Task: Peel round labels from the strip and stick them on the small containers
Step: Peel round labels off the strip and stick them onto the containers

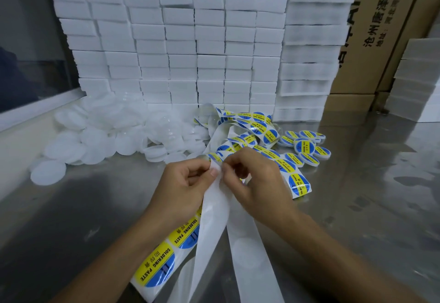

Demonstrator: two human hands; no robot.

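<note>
Left hand: the left hand [184, 183] is curling its fingers, thumb pinching the white backing-paper strip of round blue-and-yellow labels [215, 204] near its top fold
Right hand: the right hand [256, 179] is meeting the left at mid-table, fingertips pinching at a label edge on the same strip; the exact hold is partly hidden
Strip: it is running from between the two hands down toward the lower edge, bare white lengths in the middle, labelled length [164, 257] lying under the left wrist
Loose strip pile: more of the labelled strip [247, 131] is lying tangled just beyond the hands
Labelled containers: small round white containers carrying the labels [306, 145] are sitting to the right of the pile
Unlabelled containers: a heap of plain white round containers and lids [102, 136] is lying at left
Writing: labels are reading "SOLDERING PASTE" with Chinese characters
Backdrop: stacked white foam blocks [181, 48]; brown cardboard cartons [371, 36] printed with Chinese text
Surface: shiny steel table [357, 207]
</note>
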